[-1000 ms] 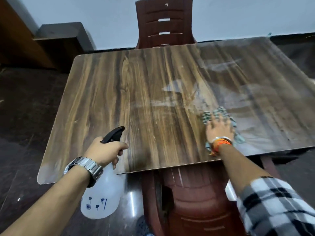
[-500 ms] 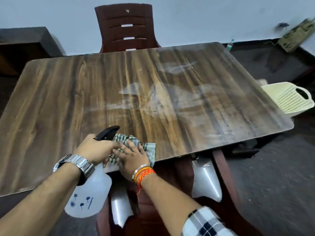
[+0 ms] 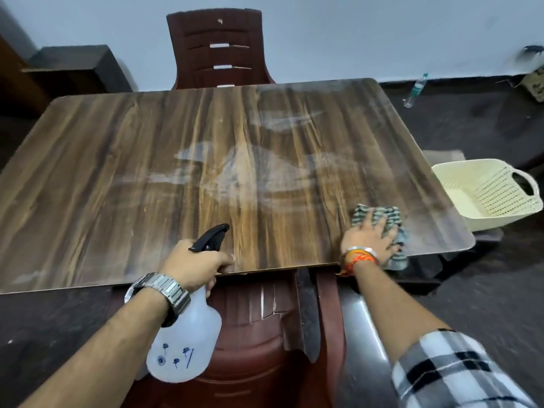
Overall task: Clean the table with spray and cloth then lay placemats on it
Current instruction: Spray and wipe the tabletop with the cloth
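Observation:
A wood-grain table (image 3: 117, 172) fills the view, with pale wet smears across its middle and right side. My left hand (image 3: 197, 265) grips the neck of a white spray bottle (image 3: 185, 346) with a black trigger head, held at the table's near edge; the bottle body hangs below the tabletop. My right hand (image 3: 368, 238) presses flat with spread fingers on a green-and-white checked cloth (image 3: 379, 214) near the table's near right corner. Part of the cloth hangs over the near edge. No placemats are in view.
A dark red plastic chair (image 3: 217, 45) stands at the far side and another (image 3: 265, 334) is tucked under the near edge in front of me. A cream plastic basket (image 3: 482, 192) sits on the floor right of the table. A plastic bottle (image 3: 415, 89) stands by the far wall.
My right hand has swept the cloth from beside the spray bottle at the near edge rightward to the near right corner. My left hand still holds the bottle in about the same place.

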Action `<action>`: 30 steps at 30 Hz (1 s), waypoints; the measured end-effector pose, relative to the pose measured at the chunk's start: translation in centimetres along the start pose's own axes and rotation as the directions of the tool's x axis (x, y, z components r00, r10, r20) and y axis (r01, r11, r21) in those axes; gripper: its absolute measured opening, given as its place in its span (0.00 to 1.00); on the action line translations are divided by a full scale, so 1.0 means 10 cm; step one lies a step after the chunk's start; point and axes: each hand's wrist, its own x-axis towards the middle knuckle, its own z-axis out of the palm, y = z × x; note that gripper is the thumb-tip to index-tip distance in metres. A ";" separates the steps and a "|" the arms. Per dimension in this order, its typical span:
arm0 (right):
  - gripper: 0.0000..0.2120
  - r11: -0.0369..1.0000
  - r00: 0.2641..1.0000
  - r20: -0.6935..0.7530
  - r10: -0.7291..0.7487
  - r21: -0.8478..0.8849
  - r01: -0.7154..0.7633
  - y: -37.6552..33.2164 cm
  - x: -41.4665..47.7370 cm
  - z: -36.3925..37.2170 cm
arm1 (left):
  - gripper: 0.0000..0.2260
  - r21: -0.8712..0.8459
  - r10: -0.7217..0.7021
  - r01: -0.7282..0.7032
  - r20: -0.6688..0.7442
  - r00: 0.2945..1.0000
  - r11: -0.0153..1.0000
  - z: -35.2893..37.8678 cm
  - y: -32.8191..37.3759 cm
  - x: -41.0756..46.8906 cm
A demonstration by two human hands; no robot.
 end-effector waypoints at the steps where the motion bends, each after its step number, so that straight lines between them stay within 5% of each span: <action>1: 0.27 0.999 0.999 0.001 -0.049 -0.016 0.049 -0.16 -0.16 0.08 | 0.09 -0.002 -0.004 0.003 -0.017 1.000 1.000 0.01 0.01 -0.01; 3: 0.26 0.945 0.947 0.034 -0.318 -0.063 0.320 -0.49 -0.56 0.31 | 0.10 -0.001 -0.014 0.014 -0.043 0.999 1.000 0.01 0.02 -0.04; 4: 0.26 0.861 0.863 0.092 -0.496 -0.073 0.503 -0.65 -0.76 0.42 | 0.11 0.000 -0.025 0.025 -0.056 0.998 1.000 0.01 0.03 -0.05; 7: 0.26 0.487 0.461 0.358 -0.812 -0.019 0.873 -0.95 -1.19 0.55 | 0.11 -0.020 -0.024 0.023 -0.087 0.996 1.000 0.03 0.03 -0.08; 8: 0.25 0.437 0.402 0.379 -0.834 0.008 0.899 -0.95 -1.16 0.52 | 0.11 -0.019 -0.021 0.020 -0.085 0.996 1.000 0.04 0.04 -0.08; 9: 0.25 0.439 0.404 0.358 -0.842 0.017 0.899 -0.89 -1.04 0.46 | 0.11 -0.019 -0.025 0.023 -0.080 0.996 1.000 0.06 0.06 -0.09; 11: 0.25 0.558 0.542 0.272 -0.795 -0.024 0.830 -0.58 -0.62 0.33 | 0.12 -0.024 -0.028 0.026 -0.068 0.997 0.999 0.08 0.08 -0.11; 14: 0.28 0.815 0.823 0.097 -0.560 -0.116 0.568 0.16 0.23 -0.03 | 0.11 -0.022 -0.018 0.016 -0.069 0.997 1.000 0.20 0.14 -0.14; 17: 0.25 0.947 0.951 0.035 -0.306 -0.088 0.308 0.75 0.88 -0.41 | 0.12 -0.049 -0.016 0.011 -0.092 0.996 0.999 0.38 0.20 -0.14; 23: 0.26 0.993 0.993 0.031 -0.117 -0.014 0.117 0.46 1.05 -0.39 | 0.10 -0.112 -0.037 0.020 -0.156 0.987 0.993 0.79 0.56 0.04; 30: 0.26 0.883 0.881 0.144 -0.450 -0.071 0.463 -0.21 1.70 -0.41 | 0.23 -0.170 -0.241 0.202 -0.255 0.937 0.964 1.18 0.82 0.27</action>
